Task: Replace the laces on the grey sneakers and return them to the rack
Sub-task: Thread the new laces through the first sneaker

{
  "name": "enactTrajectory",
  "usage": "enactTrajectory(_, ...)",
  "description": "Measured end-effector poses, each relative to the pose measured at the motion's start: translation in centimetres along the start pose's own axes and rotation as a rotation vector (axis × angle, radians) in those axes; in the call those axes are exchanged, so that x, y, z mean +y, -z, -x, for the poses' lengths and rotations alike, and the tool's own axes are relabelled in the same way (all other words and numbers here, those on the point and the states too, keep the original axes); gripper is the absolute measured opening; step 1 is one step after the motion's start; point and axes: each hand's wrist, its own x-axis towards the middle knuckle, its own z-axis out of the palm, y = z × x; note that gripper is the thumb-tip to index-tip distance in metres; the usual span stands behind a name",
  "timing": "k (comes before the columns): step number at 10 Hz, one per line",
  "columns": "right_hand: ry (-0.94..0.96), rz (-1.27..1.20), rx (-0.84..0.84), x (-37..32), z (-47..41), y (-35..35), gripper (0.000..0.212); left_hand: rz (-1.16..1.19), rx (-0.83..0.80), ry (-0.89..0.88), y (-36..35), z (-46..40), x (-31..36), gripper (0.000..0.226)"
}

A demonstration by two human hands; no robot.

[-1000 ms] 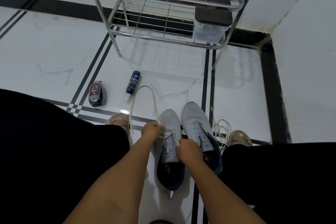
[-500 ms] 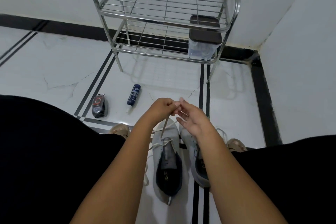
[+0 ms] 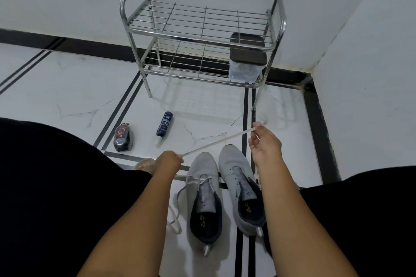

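Left to right. On the white tiled floor (image 3: 67, 87), left of centre, lie a small dark oval shoe-polish sponge case (image 3: 122, 138) and a dark blue tube with a white cap (image 3: 164, 125), well apart from my work. My left hand (image 3: 168, 162) is closed in a loose fist, its fingers pinching one end of the flat white shoelace (image 3: 217, 141). The lace runs taut, up and to the right, to my right hand (image 3: 265, 144), whose thumb and forefinger nip the other end while the remaining fingers are loosely curled.

Below the lace, between my knees, stand the two grey mesh sneakers with dark collars: the left sneaker (image 3: 203, 198) carries lace through its lowest eyelets only, with slack looping onto the floor; the right sneaker (image 3: 240, 189) shows bare eyelets. Beyond them stands the chrome wire two-tier shoe rack (image 3: 202, 18), a brown-lidded clear plastic box (image 3: 247, 63) on its lower shelf.

Step in hand, I judge: straightening the lace, lacing barely begun. Next, a tip must be aimed into an eyelet.
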Motion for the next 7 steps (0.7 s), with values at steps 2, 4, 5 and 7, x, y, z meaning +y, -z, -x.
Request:
enactTrajectory(2, 0.103, 0.048, -0.01, -0.3, -0.2, 0.4, 0.015, -0.011, 0.195, 0.155, -1.0, 0.5, -2.3, 0.031)
enactTrajectory(4, 0.169, 0.156, -0.032, -0.7, -0.2, 0.2, 0.005, 0.092, 0.297, 0.314, -1.2, 0.4, -3.4, 0.033)
enactTrajectory(5, 0.234, 0.248, -0.015, -0.8, -0.4, 0.3, 0.006, 0.204, 0.309, 0.418, -1.4, 0.0, -3.9, 0.037)
enactTrajectory(7, 0.331, 0.659, -0.204, 0.1, -0.2, -1.1, 0.011, 0.118, 0.496, 0.092, -1.1, 1.1, -1.1, 0.028)
